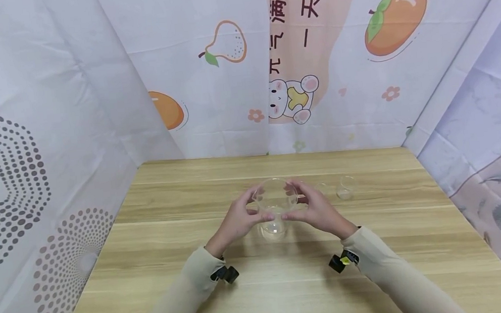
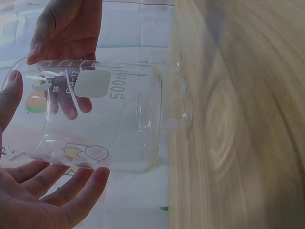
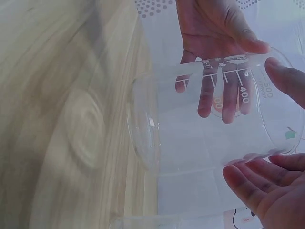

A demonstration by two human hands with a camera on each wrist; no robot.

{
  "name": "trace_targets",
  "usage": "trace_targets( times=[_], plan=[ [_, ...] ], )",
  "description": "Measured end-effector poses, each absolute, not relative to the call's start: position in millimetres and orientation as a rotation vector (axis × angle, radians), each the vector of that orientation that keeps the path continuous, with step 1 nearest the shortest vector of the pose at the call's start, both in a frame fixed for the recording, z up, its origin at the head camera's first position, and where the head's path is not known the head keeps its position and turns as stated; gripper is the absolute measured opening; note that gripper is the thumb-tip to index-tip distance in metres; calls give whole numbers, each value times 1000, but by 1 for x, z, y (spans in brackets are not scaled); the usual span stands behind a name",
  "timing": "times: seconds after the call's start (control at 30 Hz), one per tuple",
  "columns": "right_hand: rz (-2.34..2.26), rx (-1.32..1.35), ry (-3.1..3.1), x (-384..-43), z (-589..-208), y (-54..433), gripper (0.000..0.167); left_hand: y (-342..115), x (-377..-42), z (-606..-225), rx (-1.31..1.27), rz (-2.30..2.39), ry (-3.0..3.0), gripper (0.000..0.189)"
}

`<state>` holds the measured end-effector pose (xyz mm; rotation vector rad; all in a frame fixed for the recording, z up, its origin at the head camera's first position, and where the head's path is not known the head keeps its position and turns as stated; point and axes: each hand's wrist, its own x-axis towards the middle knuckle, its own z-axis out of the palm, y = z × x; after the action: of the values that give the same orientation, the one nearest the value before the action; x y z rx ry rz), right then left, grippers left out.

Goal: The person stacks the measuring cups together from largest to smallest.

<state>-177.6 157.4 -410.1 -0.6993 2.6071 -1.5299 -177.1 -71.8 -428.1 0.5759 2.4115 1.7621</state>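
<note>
A clear glass beaker (image 1: 275, 199) with white graduation marks and a "500ml" label stands upright between both hands. Its base is held above the tabletop, which shows its faint reflection in the right wrist view. My left hand (image 1: 239, 220) grips the left side, thumb on the near wall and fingers spread around the far side. From the right, my right hand (image 1: 316, 209) grips it the same way. In the left wrist view the beaker (image 2: 109, 124) looks see-through, with the right hand's fingers visible through the glass.
A small glass beaker (image 1: 345, 194) stands on the wooden table (image 1: 184, 212) to the right of the hands. Another small glass vessel (image 1: 322, 187) is partly behind the right hand. Printed white curtains (image 1: 210, 105) enclose the back and sides.
</note>
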Motion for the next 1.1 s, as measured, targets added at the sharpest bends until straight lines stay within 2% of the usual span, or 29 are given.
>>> trace_targets(
  times=[0.23,1.1],
  plan=[
    [-1486,-753,2674,-169,-413,160,75,-72,-170,-429,580,1747,2390,79],
    [-1513,-730,2644,-149,-434,165,85,-68,-154,-449,560,1674,2339,83]
  ],
)
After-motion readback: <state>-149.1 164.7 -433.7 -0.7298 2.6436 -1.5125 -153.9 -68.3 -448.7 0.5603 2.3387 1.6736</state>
